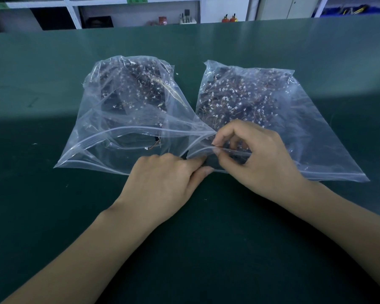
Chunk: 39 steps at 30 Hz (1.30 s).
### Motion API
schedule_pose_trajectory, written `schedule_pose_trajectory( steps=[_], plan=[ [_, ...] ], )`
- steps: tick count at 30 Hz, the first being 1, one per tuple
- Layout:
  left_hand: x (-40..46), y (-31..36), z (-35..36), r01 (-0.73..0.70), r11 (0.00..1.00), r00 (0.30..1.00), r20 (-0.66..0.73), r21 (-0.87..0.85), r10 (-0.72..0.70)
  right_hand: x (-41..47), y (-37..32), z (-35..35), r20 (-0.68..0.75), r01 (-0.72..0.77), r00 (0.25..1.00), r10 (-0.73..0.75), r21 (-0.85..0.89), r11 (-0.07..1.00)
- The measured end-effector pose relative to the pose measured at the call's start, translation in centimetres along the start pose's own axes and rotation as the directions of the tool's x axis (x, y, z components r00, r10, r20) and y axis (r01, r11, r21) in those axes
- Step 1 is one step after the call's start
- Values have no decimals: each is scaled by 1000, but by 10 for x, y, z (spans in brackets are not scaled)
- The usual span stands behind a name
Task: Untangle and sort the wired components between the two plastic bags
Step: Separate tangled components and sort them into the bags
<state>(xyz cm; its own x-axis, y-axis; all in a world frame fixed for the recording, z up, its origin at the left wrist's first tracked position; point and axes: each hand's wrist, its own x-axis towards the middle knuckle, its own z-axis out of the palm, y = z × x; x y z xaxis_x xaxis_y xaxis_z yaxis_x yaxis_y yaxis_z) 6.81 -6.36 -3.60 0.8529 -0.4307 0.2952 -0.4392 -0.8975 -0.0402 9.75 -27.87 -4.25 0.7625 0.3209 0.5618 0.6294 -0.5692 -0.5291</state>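
Setting: where the two clear zip bags lay side by side on a dark green table (53, 216), both hands met at the near corner between them.
Left bag (110, 137): mouth toward the near edge, its zip strip gaping open in a loop; far end bulging.
Left bag contents (138, 88): a dense dark tangle of thin wires with small white connectors, heaped at the far end; one stray white connector on a short wire (150, 147) lay apart, near the mouth.
Right bag (316, 137): flatter, mouth also toward the near edge; its near-left corner touched the left bag.
Right bag contents (237, 99): the same kind of wired components, dark mass flecked with white plugs, spread across the far half.
Left hand (162, 178): knuckles up, thumb and fingers pinched on the near lip of the right bag's mouth at its left corner.
Right hand (257, 154): fingers curled, fingertips (216, 142) pinching the upper lip of that same mouth, lifting it off the lower lip.
Background: white shelving (75, 16) beyond the far table edge, small items on it too blurred to name.
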Motion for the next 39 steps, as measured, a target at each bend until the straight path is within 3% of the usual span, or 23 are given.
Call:
schedule_pose_trajectory(
  steps=[4, 7, 13, 16, 20, 28, 35, 39],
  plan=[
    [-2, -2, -3, -25, 969, 995, -95, -246, 1, 1, 2, -1, 14, 10, 1000, -10, 4, 1000],
    [-3, -9, -1, 40, 882, 952, -251, -469, -177, 1, 2, -2, 19, 7, 1000, -7, 6, 1000],
    [1, -35, 3, 250, 943, 926, -230, -222, -299, 0, 2, 0, 17, -2, 1000, 2, -4, 1000],
    [3, -50, 1, 234, 951, 926, -251, -204, -281, 0, 2, 0, 20, -2, 1000, 2, -5, 1000],
    [4, -58, 5, 276, 958, 946, -157, -77, -285, 1, 1, 0, 19, 8, 1000, -8, 0, 1000],
    [1, -61, 4, 286, 941, 929, -189, -180, -318, 1, 0, -1, 28, 4, 1000, -4, 14, 1000],
    [2, -44, 1, -43, 954, 878, -466, -297, -106, 0, 1, 0, 19, 13, 1000, -13, 17, 1000],
    [0, -22, 2, -250, 889, 852, -523, -384, 14, -1, 3, 2, -6, 30, 1000, -30, 50, 998]
  ],
)
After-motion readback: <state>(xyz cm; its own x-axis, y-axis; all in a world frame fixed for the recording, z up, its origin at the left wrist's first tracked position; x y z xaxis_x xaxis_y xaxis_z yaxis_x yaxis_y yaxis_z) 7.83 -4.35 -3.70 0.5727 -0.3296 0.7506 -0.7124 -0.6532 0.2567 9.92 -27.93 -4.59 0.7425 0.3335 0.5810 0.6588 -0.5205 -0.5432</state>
